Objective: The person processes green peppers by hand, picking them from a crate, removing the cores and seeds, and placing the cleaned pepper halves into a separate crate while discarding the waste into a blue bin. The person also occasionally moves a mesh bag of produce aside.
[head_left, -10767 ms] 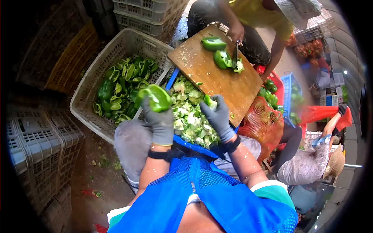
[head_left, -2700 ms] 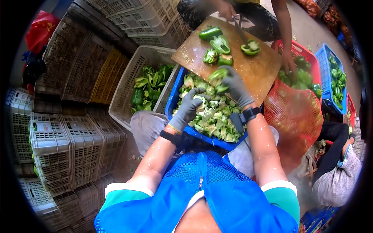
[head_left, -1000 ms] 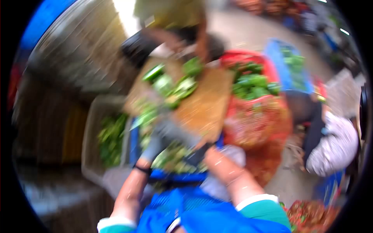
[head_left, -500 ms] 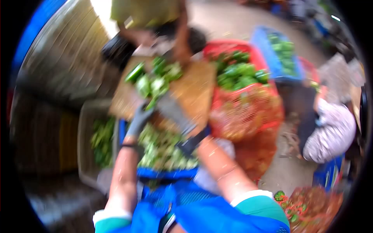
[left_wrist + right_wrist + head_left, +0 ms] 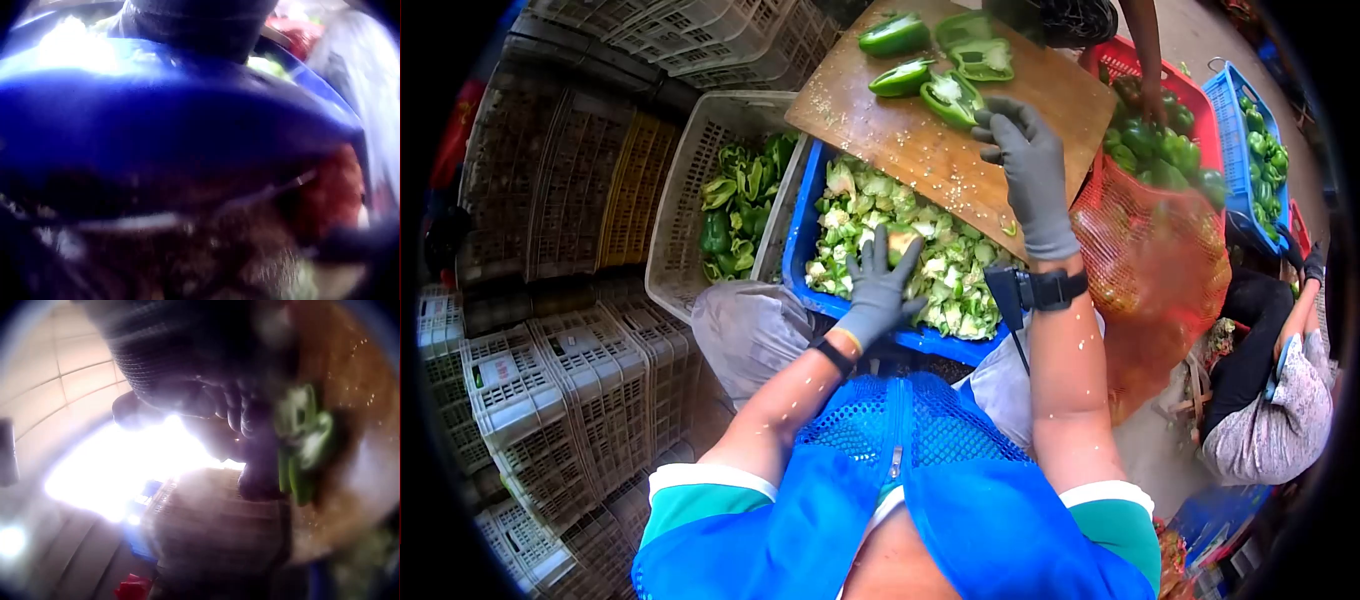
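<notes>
My gloved left hand (image 5: 883,292) spreads its fingers over the blue crate (image 5: 798,245), low above the pale green pepper cores and scraps (image 5: 960,275) heaped in it. A browned core (image 5: 900,244) lies by its fingertips. In the left wrist view the crate's blue wall (image 5: 162,119) fills much of the picture. My gloved right hand (image 5: 1032,172) reaches over the wooden cutting board (image 5: 960,165), fingers bent loosely, fingertips right at the edge of a halved green pepper (image 5: 952,97). More pepper pieces (image 5: 902,77) lie on the board, also a whole-looking green pepper (image 5: 894,36).
A grey crate (image 5: 668,240) with cored peppers (image 5: 745,205) stands left of the blue one. To the right are a red mesh sack (image 5: 1145,255), a red basket (image 5: 1090,62) of peppers and a blue crate (image 5: 1225,100). Another person's arm (image 5: 1142,35) reaches into the red basket.
My hands were together by the board's near edge half a second ago; now the left is back over the blue crate with fingers spread and the right reaches over the board. The head view has shifted.
</notes>
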The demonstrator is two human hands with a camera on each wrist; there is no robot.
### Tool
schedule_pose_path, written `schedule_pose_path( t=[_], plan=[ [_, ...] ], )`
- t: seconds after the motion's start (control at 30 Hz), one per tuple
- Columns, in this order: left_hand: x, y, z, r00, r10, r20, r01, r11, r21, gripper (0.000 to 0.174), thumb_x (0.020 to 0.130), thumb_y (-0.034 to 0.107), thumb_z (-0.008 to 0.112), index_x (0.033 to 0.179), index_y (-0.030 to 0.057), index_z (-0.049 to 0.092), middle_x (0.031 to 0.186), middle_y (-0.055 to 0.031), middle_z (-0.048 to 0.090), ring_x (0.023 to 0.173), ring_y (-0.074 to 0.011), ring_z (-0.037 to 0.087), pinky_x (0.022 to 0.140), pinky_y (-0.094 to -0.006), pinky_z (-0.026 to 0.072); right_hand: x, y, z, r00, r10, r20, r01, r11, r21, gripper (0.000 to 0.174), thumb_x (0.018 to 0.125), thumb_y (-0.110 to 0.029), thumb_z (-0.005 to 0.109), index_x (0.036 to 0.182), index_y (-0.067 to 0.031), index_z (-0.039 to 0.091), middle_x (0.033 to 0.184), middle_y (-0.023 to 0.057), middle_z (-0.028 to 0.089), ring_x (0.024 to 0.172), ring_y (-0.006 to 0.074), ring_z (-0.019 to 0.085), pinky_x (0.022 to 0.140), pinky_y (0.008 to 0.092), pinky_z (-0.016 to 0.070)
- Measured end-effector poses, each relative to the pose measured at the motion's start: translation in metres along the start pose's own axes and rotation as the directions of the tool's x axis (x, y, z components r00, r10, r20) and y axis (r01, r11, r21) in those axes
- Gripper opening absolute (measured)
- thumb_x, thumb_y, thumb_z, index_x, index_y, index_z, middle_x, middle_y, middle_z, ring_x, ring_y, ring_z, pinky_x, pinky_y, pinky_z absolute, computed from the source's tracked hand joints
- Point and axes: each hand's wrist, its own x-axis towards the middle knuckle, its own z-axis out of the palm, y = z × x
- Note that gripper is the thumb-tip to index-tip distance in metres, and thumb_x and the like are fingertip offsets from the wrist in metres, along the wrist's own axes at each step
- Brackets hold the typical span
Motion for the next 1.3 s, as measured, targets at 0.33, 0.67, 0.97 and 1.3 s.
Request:
schedule_pose_path(
  t=[0.33,0.67,0.97,1.3],
  plan=[
    [0.13,-0.01,0.027,0.961,0.079,-0.263,-0.064,0.996,0.062,0.074,0.074,0.045,0.065,0.139,0.0225,0.035,0.143,-0.0306,0.011,0.129,-0.0595,0.004,0.102,-0.0701,0.0085,0.001,-0.017,-0.002,0.997,0.023,-0.07,-0.023,1.0,0.011,0.024,0.089,-0.011,0.052,0.109,0.0019,0.056,0.097,0.0101,0.064,0.083,0.0141,0.062,0.067,0.0241,0.0481],
    [0.115,-0.007,-0.107,0.955,0.11,0.274,-0.107,0.994,-0.026,0.052,0.075,0.047,0.066,0.116,0.0179,0.057,0.121,-0.0154,0.055,0.101,-0.0333,0.06,0.083,-0.042,0.0501,0.015,0.04,0.014,0.989,-0.14,-0.04,0.082,0.766,-0.637,0.027,0.081,-0.017,0.054,0.103,-0.0027,0.061,0.098,0.0193,0.063,0.088,0.034,0.062,0.08,0.0396,0.0486],
    [0.208,0.02,-0.106,0.975,0.196,-0.107,-0.19,0.98,0.065,0.046,0.076,0.023,0.064,0.12,0.017,0.05,0.129,-0.0263,0.043,0.093,-0.0423,0.06,0.08,-0.0452,0.0501,0.038,0.089,0.008,0.962,0.025,-0.273,-0.177,0.816,-0.55,0.067,0.081,-0.026,0.06,0.136,0.0017,0.034,0.119,0.0268,0.053,0.106,0.0307,0.056,0.088,0.0362,0.0454],
    [0.122,-0.013,-0.083,0.956,-0.051,-0.288,-0.093,0.88,-0.466,0.034,0.073,0.009,0.061,0.103,0.0033,0.047,0.113,-0.0187,0.054,0.093,-0.0314,0.059,0.079,-0.0392,0.0499,0.01,0.084,0.029,0.924,0.37,0.093,-0.366,0.929,-0.054,0.037,0.085,-0.012,0.058,0.12,-0.0034,0.051,0.097,0.0101,0.06,0.069,0.0177,0.06,0.046,0.0293,0.0483]
  ],
)
